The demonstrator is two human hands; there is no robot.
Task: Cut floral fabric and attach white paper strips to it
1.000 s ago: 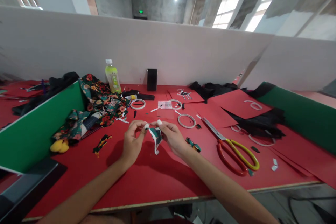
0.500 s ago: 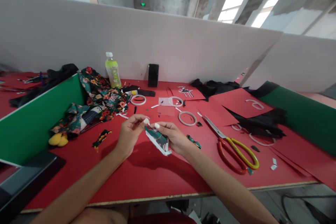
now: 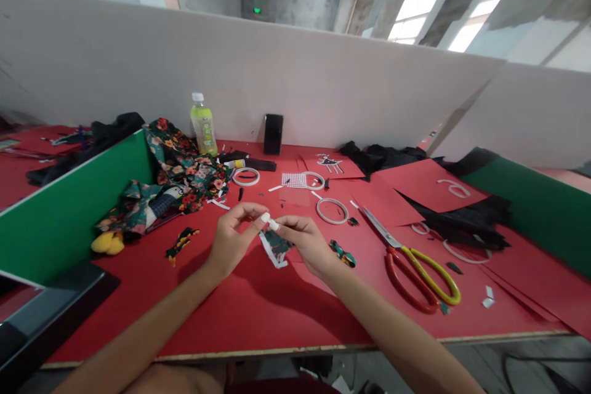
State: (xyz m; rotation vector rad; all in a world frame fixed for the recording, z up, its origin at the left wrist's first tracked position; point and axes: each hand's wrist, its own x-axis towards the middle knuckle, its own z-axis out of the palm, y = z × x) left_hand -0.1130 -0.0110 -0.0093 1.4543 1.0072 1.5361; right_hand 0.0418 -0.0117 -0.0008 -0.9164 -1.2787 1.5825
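fingers of both hands are pinching: thumb and forefinger of the left hand (image 3: pixel 231 243) and of the right hand (image 3: pixel 310 247) close on the upper part of a small dark floral cloth piece (image 3: pixel 277 245) with white edging, thumb tips meeting. it hangs just above the near middle of the table. the other fingers are curled in; how tightly i cannot tell.

largest is the pale partition (image 3: pixel 295 80) behind, then the red tabletop (image 3: pixel 258 314), then the green panel (image 3: pixel 78 209) on the left side. next comes the crumpled floral fabric (image 3: pixel 203 175) beside it, then a loose red sheet (image 3: pixel 429 181) on the right, lying partly over black cloth (image 3: pixel 462 218). the big scissors (image 3: pixel 418 271), one handle red and one yellow, lie to the right of the hands, blades pointing away. smaller again, a green-yellow bottle (image 3: pixel 203 129) stands near the partition and a black phone (image 3: pixel 273 134) leans upright by it. then a tape roll (image 3: pixel 332 211), a floral bow (image 3: pixel 342 253) near the right wrist, and last some white scraps (image 3: pixel 488 297).
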